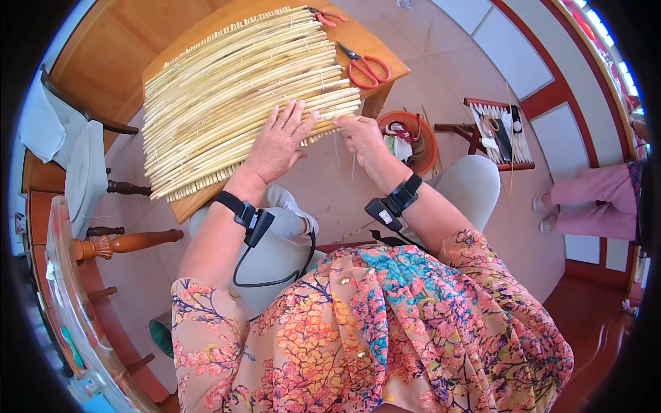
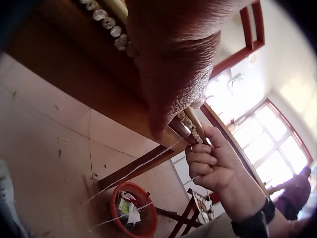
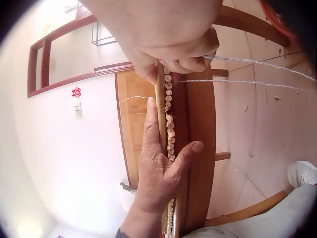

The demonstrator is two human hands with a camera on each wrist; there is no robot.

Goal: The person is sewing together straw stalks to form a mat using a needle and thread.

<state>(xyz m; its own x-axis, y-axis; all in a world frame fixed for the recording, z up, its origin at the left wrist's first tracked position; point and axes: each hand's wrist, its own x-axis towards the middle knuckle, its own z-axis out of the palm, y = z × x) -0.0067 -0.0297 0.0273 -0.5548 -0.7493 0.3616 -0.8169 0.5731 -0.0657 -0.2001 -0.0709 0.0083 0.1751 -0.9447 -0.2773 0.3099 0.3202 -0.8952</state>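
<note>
A mat of pale stalks (image 1: 234, 96), tied in rows with string, lies on a wooden table (image 1: 392, 58). The left hand (image 1: 277, 141) rests on its near edge with fingers straight. At the near right corner the right hand (image 1: 365, 141) pinches the end of a stalk, its fingers curled; the right wrist view shows this hand (image 3: 168, 34) at the row of cut stalk ends (image 3: 170, 124). Two lengths of white string (image 3: 247, 83) hang from the edge by the right hand. Red-handled scissors (image 1: 368, 71) and red-handled pliers (image 1: 327, 16) lie beside the mat.
An orange-red basket (image 1: 425, 141) with scraps stands on the floor right of the table. Beyond it is a folding stool (image 1: 513, 164) with small things on it. Chairs (image 1: 86, 172) stand at the left; another person's pink-clad legs (image 1: 595, 206) are at the right.
</note>
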